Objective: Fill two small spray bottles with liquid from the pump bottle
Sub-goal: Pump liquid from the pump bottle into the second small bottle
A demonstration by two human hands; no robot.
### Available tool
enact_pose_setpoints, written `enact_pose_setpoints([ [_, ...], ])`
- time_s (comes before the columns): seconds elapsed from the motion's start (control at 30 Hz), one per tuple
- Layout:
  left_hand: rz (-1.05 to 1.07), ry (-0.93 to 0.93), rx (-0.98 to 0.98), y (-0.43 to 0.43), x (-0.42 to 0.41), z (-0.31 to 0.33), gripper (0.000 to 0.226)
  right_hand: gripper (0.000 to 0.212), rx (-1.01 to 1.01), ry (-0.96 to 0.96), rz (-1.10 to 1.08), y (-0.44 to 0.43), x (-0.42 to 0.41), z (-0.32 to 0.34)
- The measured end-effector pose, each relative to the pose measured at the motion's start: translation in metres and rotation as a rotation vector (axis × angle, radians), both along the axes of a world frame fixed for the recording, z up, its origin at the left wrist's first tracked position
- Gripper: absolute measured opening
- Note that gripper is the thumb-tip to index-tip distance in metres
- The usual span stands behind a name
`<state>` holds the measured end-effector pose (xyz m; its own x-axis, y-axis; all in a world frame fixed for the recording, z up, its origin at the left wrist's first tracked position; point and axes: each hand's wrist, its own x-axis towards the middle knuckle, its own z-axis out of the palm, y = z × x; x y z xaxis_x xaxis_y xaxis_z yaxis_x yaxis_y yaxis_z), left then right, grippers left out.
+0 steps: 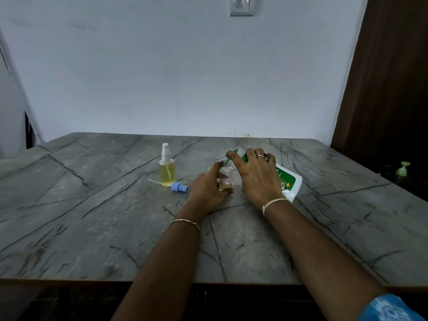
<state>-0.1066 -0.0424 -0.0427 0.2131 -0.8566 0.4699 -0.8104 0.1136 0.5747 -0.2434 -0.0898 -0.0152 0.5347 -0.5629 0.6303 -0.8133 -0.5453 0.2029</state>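
A grey veined counter point(92, 216) is meeting a pale wall point(162, 66), a brown door point(389, 77) at right. Mid-counter, the left hand point(206, 188) is gripping an open bottle point(225, 179); the right hand point(257, 177) is holding the pump bottle point(289, 181) tilted over it.

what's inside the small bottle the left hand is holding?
The small bottle holds pale yellow liquid low down. The green nozzle of the pump bottle reaches its open mouth. The left hand covers part of its side, hiding the exact level.
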Motion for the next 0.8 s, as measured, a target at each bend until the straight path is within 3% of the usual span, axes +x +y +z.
enact_pose_setpoints([
  [0.17,0.006,0.031,0.01,-0.0018,-0.0005,-0.0003,0.086,0.081,-0.025,0.015,0.009,-0.0007,-0.0031,-0.0031],
  [0.4,0.004,0.018,-0.003,-0.001,-0.0012,-0.0003,0.071,0.082,-0.013,0.015,0.0,-0.0019,-0.0049,-0.003],
  [0.6,0.011,0.018,0.013,-0.001,0.0003,-0.0003,0.068,0.073,0.016,-0.003,0.015,-0.0008,0.0001,0.0006],
  [0.8,0.004,0.042,0.005,-0.0017,-0.0002,-0.0001,0.066,0.079,-0.016,0.019,0.016,-0.0009,-0.0047,-0.0022],
])
